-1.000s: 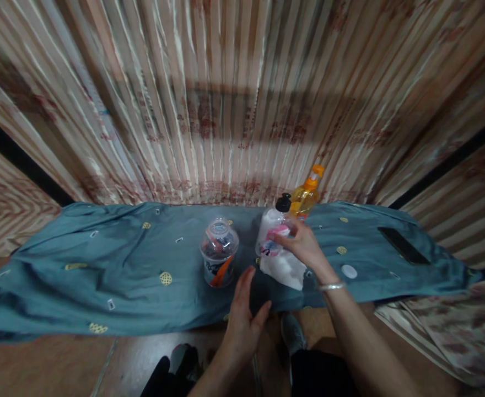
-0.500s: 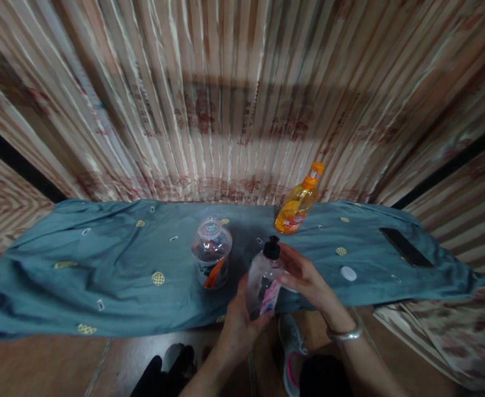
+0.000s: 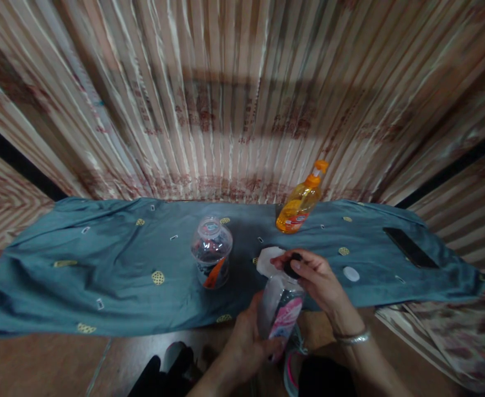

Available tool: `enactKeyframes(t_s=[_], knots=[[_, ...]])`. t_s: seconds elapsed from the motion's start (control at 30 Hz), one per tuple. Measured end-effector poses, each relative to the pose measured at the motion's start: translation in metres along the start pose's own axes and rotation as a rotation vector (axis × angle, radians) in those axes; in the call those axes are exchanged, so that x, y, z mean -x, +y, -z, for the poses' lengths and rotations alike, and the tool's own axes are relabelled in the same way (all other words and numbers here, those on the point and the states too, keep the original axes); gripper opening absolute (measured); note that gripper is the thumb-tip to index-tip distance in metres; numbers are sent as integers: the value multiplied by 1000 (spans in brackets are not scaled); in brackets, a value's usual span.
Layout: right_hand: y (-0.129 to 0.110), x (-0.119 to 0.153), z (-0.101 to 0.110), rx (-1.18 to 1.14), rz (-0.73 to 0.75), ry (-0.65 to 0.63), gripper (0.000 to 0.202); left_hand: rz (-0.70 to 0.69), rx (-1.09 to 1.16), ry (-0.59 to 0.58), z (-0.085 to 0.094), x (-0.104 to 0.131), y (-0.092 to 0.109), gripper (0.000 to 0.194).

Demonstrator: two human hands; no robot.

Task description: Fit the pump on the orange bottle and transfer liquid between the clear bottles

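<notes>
A clear plastic bottle (image 3: 279, 309) with a pink label is tilted to the right over the front edge of the cloth. My left hand (image 3: 251, 333) is wrapped round its body. The fingers of my right hand (image 3: 314, 273) pinch the black cap (image 3: 293, 266) at its neck. Whether the cap is loose on the neck I cannot tell. Just behind the bottle lies a white flat piece (image 3: 268, 260), partly covered by my right fingers. To the left stands a clear domed plastic container (image 3: 212, 253) with an orange-and-black print.
An orange pump bottle (image 3: 298, 208) stands near the back of the blue-green cloth (image 3: 122, 275). On the right lie a white round disc (image 3: 351, 274) and a dark flat phone-like object (image 3: 410, 247). A pleated patterned curtain (image 3: 226, 110) hangs behind.
The clear bottle has moved right and toward me and now leans over. My right hand has gone from its side to the black cap. The white piece behind it has come into view.
</notes>
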State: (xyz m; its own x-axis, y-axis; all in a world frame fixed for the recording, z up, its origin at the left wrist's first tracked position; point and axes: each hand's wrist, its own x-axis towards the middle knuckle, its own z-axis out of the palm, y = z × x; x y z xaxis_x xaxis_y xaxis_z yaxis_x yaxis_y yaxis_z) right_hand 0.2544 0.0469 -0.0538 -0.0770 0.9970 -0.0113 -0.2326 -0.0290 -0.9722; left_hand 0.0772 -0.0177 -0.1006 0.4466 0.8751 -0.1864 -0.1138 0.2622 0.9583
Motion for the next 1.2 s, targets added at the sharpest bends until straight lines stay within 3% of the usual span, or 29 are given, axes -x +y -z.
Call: enactKeyframes(t_s=[0.17, 0.33, 0.47, 0.57, 0.7, 0.87, 1.07, 1.2], knots=[[6, -3, 4, 27, 77, 14, 48, -20, -36, 14, 5, -1, 2, 70], [8, -3, 3, 68, 5, 15, 42, -36, -105, 39, 9, -1, 1, 70], [7, -2, 3, 32, -25, -52, 51, -43, -143, 54, 9, 0, 3, 71], [10, -5, 6, 80, 16, 2, 57, -45, -149, 55, 9, 0, 5, 70], [13, -6, 8, 152, 21, 80, 47, -42, -165, 47, 9, -2, 5, 68], [7, -3, 5, 59, -33, -31, 50, -28, -164, 64, 9, -2, 3, 69], [16, -8, 9, 105, 2, 98, 51, -50, -206, 65, 12, -2, 1, 69], [13, -6, 6, 86, -43, 46, 45, -50, -206, 81, 13, -2, 3, 68]])
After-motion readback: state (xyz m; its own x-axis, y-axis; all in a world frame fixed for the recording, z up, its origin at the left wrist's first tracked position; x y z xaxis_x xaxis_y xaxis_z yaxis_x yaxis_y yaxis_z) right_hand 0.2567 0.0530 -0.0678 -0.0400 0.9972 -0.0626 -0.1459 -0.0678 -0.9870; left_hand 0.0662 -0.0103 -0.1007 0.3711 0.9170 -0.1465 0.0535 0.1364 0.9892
